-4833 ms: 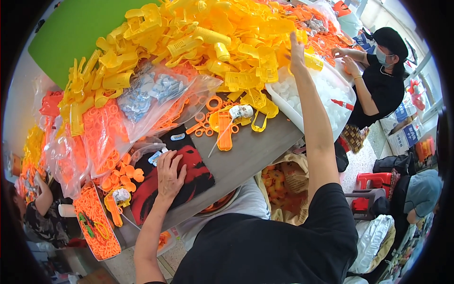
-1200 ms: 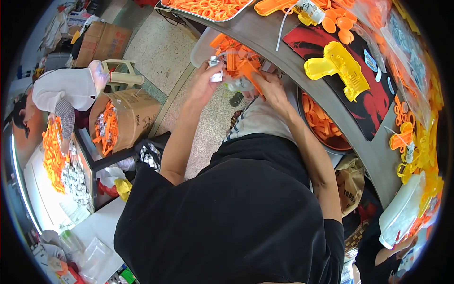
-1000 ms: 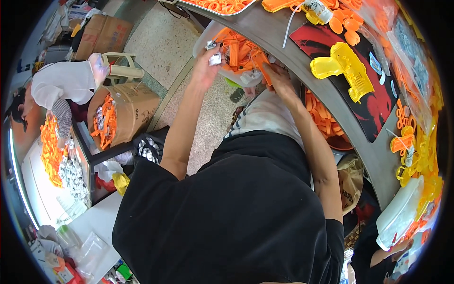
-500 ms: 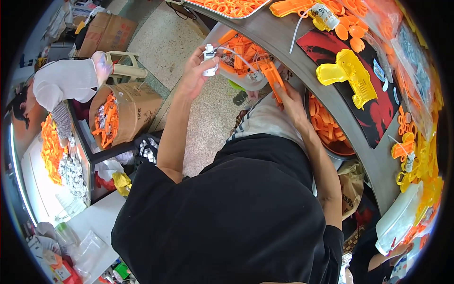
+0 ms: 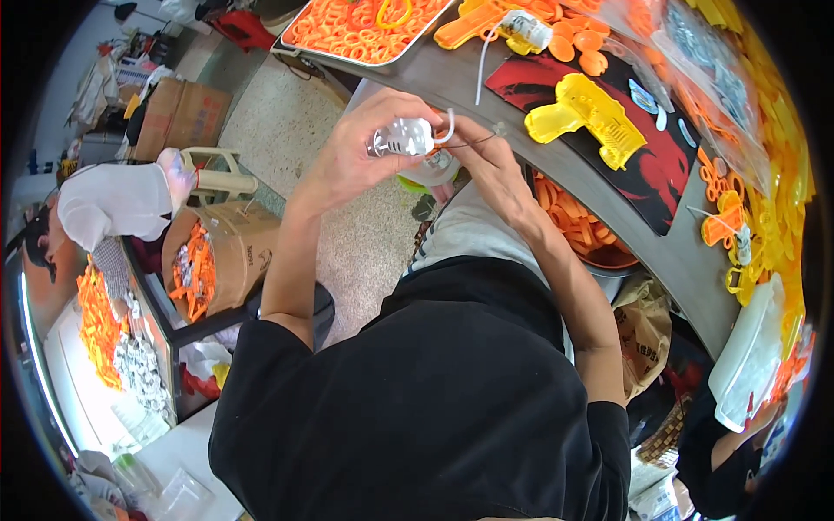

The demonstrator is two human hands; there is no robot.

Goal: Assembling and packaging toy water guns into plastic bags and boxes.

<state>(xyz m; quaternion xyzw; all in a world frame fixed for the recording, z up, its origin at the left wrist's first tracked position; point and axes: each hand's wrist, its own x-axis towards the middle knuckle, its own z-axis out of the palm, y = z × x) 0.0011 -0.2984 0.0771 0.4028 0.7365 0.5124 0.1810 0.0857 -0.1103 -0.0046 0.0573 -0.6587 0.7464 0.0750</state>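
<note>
Left grip: I see the left hand (image 5: 352, 152) grasping a white-and-clear cylindrical part (image 5: 400, 137) between thumb and fingers.
Cylindrical part: held in front of the torso, off the tabletop (image 5: 678, 271), a curved white tube (image 5: 449, 130) at its right end.
Right grip: right hand (image 5: 491, 169) beside the tube; I cannot tell whether it grasps anything.
Mat: yellow toy-gun shell half (image 5: 580, 113) lies on the red-and-black mat (image 5: 650, 189).

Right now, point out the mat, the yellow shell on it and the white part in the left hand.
Mat (image 5: 651, 187): head view, bare lower part.
Yellow shell (image 5: 592, 118): head view, its middle.
White part (image 5: 401, 137): head view, its side.
</note>
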